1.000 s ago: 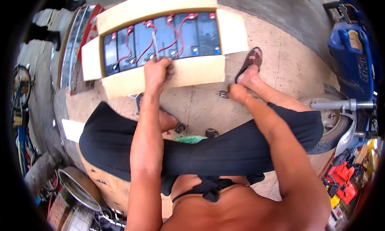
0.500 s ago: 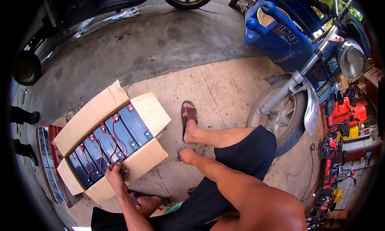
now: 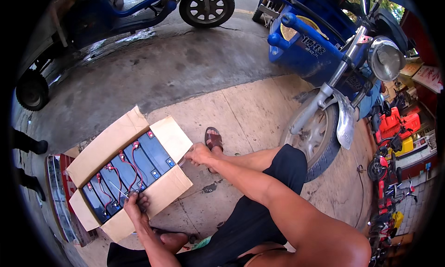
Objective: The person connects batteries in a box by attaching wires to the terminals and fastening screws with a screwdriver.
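An open cardboard box on the ground holds a row of dark batteries joined by red and black wires. My left hand is at the box's near side, fingers curled round a tool with a thin metal shaft, which looks like a screwdriver. Its shaft points out over the batteries; its handle is hidden in my fingers. My right hand is closed beside the corner of the right-hand flap. Whether it grips the flap or something small cannot be seen.
A blue three-wheeler's front wheel stands close on the right. Another blue vehicle's wheel is at the far side. Left of the box stands a red, glass-fronted case, near another person's dark shoes. My sandalled foot is beyond my right hand.
My right hand has moved left and away from me, from beside my knee to the box flap. The thin shaft at my left hand now shows over the batteries. The view has shifted slightly.
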`<act>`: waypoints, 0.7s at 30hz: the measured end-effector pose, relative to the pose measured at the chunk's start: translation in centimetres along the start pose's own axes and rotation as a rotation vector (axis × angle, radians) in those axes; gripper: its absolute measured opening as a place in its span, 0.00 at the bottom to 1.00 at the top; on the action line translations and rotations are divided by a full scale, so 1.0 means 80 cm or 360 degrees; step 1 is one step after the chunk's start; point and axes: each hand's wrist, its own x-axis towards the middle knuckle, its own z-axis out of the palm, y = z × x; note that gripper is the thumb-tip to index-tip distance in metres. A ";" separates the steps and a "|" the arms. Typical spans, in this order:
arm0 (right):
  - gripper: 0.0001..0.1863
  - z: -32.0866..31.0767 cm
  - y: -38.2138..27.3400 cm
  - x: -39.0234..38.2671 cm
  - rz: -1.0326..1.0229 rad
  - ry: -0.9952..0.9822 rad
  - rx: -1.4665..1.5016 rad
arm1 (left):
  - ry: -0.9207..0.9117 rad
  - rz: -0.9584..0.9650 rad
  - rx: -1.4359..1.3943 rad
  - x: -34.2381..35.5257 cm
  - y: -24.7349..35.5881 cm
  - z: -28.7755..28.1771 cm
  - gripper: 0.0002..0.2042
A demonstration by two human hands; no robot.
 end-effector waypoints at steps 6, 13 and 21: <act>0.11 -0.003 -0.054 -0.048 0.0169 -0.0631 -0.0372 | -0.0185 -0.0059 -0.0071 0.002 -0.009 0.019 0.07; 0.14 0.086 -0.133 -0.054 -0.0322 -0.0519 -0.0028 | -0.0205 0.0007 -0.0082 0.002 -0.004 0.012 0.10; 0.11 0.199 -0.091 -0.037 -0.0948 -0.0265 -0.0422 | -0.0228 0.0076 -0.0150 -0.008 -0.005 0.013 0.09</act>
